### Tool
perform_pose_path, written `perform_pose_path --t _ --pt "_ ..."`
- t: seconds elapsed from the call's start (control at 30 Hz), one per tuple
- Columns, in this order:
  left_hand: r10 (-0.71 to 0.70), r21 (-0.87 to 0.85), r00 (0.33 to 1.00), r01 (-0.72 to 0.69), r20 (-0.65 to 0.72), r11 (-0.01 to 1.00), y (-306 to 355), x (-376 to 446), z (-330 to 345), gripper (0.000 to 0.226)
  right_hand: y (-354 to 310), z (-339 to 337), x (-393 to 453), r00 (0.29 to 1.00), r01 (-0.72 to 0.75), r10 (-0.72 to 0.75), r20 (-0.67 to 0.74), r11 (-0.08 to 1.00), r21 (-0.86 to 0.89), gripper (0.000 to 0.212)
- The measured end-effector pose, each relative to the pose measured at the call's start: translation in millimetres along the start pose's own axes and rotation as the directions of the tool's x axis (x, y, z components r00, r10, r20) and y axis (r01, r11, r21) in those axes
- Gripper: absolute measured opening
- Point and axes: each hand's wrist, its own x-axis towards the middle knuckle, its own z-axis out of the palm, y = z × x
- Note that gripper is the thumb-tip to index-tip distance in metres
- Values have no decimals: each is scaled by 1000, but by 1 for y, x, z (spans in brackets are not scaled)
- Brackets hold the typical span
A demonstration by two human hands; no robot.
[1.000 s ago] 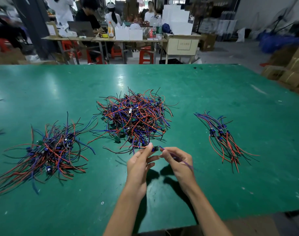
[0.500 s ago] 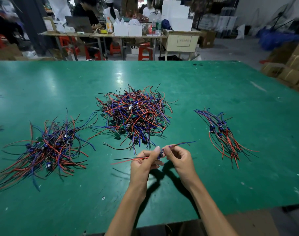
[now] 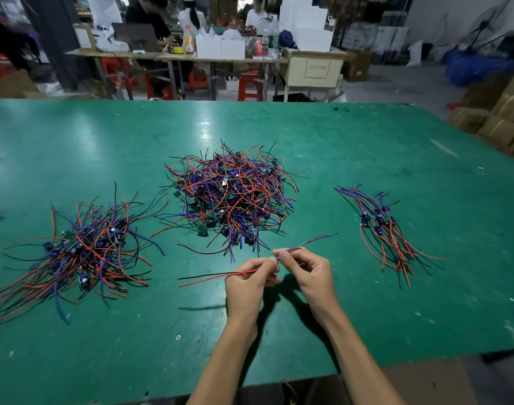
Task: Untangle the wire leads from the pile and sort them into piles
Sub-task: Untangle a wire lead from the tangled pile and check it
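A tangled pile (image 3: pixel 232 197) of red, blue and black wire leads lies in the middle of the green table (image 3: pixel 352 147). A looser sorted pile (image 3: pixel 80 252) spreads at the left. A small neat pile (image 3: pixel 387 232) lies at the right. Both hands hover just in front of the tangled pile, holding one wire lead (image 3: pixel 209 279) between them. My left hand (image 3: pixel 250 285) pinches its red and black wires, which stick out to the left. My right hand (image 3: pixel 308 273) pinches the blue and purple end, which points up to the right.
The table's near edge runs just below my forearms. Cardboard boxes (image 3: pixel 501 118) stack past the right edge. Beyond the far edge stand work tables (image 3: pixel 174 55) with seated people, red stools (image 3: pixel 248 84) and white boxes.
The lead has come free of the tangled pile and is stretched out between my hands, red and black wires now pointing left, blue ones to the right.
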Motion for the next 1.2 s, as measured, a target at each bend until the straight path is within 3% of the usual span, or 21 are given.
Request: perform_pose_path --t 0.33,0.77,0.87,1.2 --pt "36 -10 999 -36 -32 999 -6 2 3 6 -3 5 1 995 -87 85 47 996 36 25" --pt "81 6 996 -81 -21 997 -7 -3 3 9 2 6 14 957 -167 193 -217 977 132 31" --pt "82 11 997 -82 -9 997 -8 -3 1 9 0 3 18 937 -196 249 -245 956 219 37" --pt "99 26 990 -102 102 994 -7 -6 -3 17 -4 -6 20 889 -127 324 -323 852 507 25"
